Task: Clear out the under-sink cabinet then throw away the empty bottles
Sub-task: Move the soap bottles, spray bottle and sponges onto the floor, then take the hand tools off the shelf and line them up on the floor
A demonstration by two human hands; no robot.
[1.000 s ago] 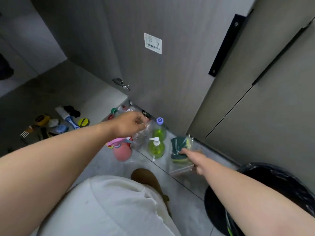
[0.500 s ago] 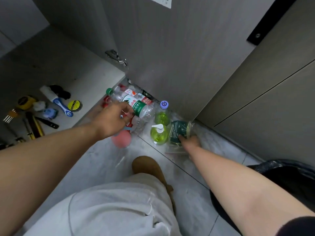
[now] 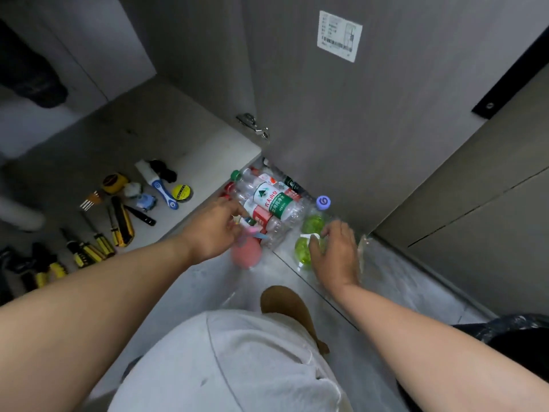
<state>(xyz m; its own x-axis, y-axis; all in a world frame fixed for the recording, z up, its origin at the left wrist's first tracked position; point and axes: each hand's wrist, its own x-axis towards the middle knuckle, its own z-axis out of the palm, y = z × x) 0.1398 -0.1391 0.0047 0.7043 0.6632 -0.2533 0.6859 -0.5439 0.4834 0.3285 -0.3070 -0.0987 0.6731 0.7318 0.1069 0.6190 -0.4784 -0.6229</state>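
I logged clear bottles (image 3: 269, 200) with green and red labels, pink sprayer (image 3: 246, 258), green soap bottle (image 3: 301, 251), yellow-black tools (image 3: 121, 226), grey floor (image 3: 401, 281).

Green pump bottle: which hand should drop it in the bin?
Right. The right hand curls over the green pump bottle, and the bin sits on that side. The left hand holds the pink bottle, farther away.

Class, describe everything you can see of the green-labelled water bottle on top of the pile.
The green-labelled water bottle is clear plastic, seemingly empty, with a green-and-white printed label. It lies on its side atop other bottles on the floor beside the cabinet door. The left hand reaches just beside it; contact is unclear.
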